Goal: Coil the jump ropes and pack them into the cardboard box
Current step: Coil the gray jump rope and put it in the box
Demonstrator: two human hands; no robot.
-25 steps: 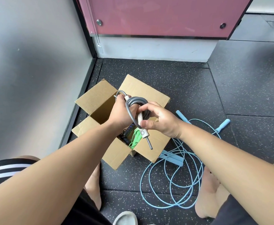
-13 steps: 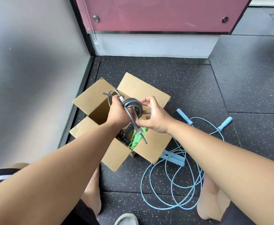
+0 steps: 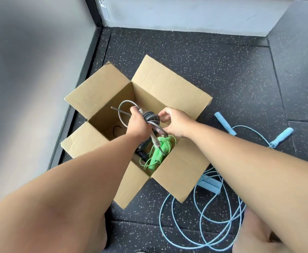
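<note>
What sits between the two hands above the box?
The coiled grey jump rope, seen in the head view. The left hand grips the bundle and the right hand pinches its other side, over the open cardboard box.

No legible text, label, brand mark, number or sign appears on any surface in view. The flaps and inner walls of the cardboard box (image 3: 169, 88) are plain, unprinted board.
</note>
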